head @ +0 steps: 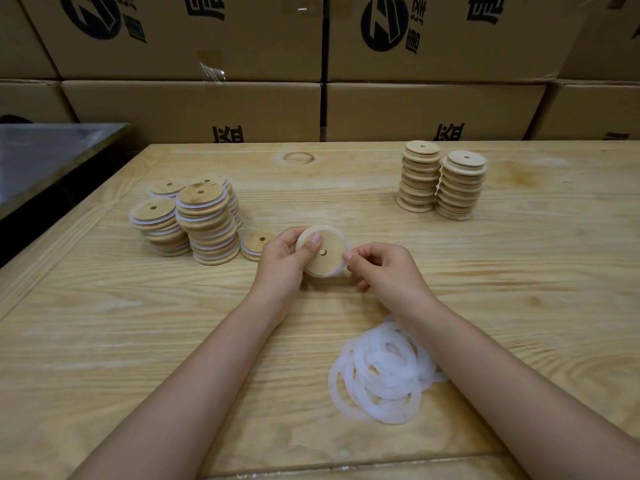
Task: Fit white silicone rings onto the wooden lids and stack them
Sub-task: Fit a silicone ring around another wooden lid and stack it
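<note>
The left hand [280, 258] grasps one wooden lid [323, 258] above the middle of the bench [138, 323], with the thumb pressed on its flat face near the small centre hole. The right hand [384, 271] pinches a white ring [347, 247] at the right rim of this lid; the ring is partly around the lid (how far it sits I cannot tell). A loose pile of white rings [381, 372] lies near the front edge, under the right forearm. Toward the left edge stand several stacks of lids with rings [207, 223], touching each other, and a low stack [254, 245] is just beside the left hand. Two stacks of bare lids [440, 181] stand side by side near the far right corner. Cardboard boxes [194, 109] rise behind the far edge.
</note>
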